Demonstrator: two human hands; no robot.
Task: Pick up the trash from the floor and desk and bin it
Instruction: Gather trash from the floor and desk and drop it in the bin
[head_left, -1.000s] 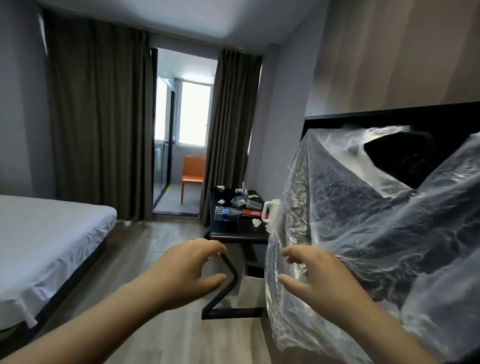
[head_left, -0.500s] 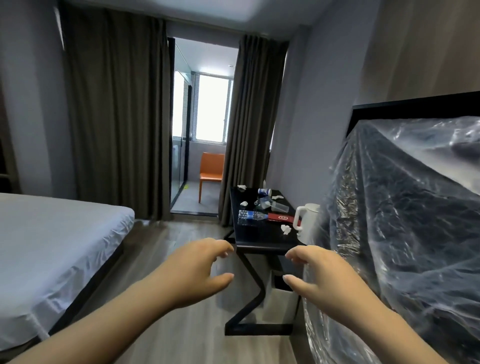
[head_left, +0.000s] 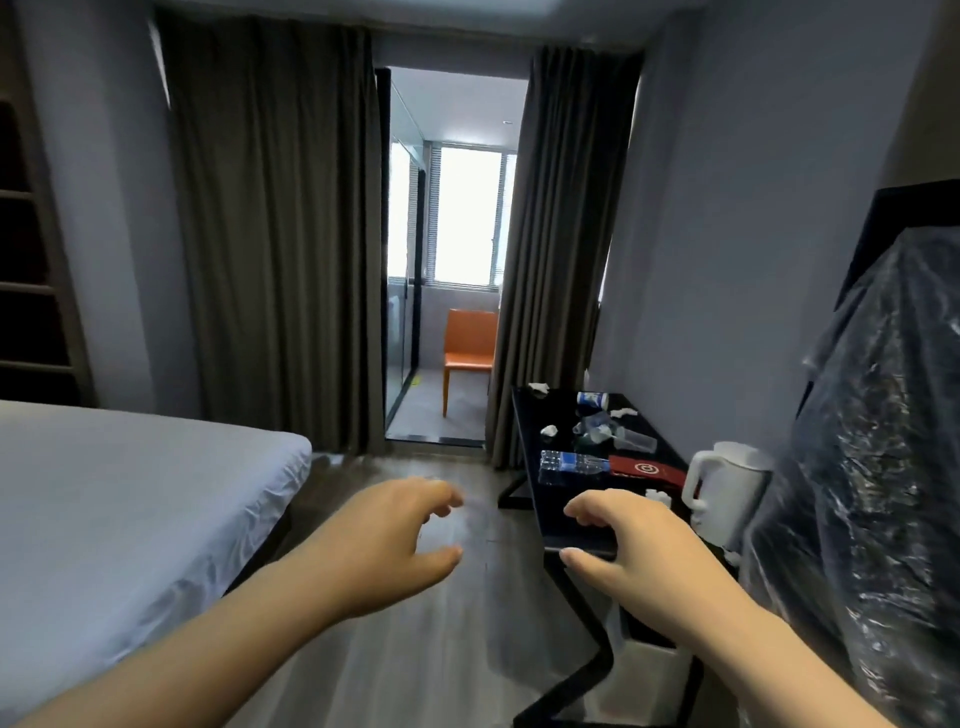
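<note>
- Looks like the approach stage: nothing picked up yet, both hands held out in front near the desk (head_left: 561, 410).
- Left hand (head_left: 395, 540) raised over the floor (head_left: 415, 649), fingers loosely curled, thumb apart, holding nothing.
- Right hand (head_left: 628, 551) over the near end of the desk in the same half-open claw, also empty; cannot tell whether touching the desktop.
- Trash spread along the desk beyond the hands:
  - nearest, a plastic water bottle (head_left: 571, 466) lying on its side;
  - behind it, a crumpled tissue (head_left: 549, 430) and some clear plastic cups (head_left: 618, 439);
  - at the far end, a blue-and-white cup (head_left: 592, 399) and another tissue scrap (head_left: 538, 388).
- Pale box (head_left: 649, 675) under the desk, probably the bin, partly hidden by the right forearm and the desk leg (head_left: 587, 649).
- Next move, most likely: reach on to the bottle and close the fingers round its body, then bring it down to the box below.
- Bottle light and round, so liable to roll if only nudged.
- Best left alone: the white kettle (head_left: 727, 493) and the red card (head_left: 647, 470) just beside the bottle, probably not trash.
- Round about: bed (head_left: 130, 493) at left, dark curtains (head_left: 270, 234), orange chair (head_left: 470, 345) beyond the doorway.
- Close by the right arm, a bulky thing under plastic sheeting (head_left: 872, 467); might catch an elbow on the way down.
</note>
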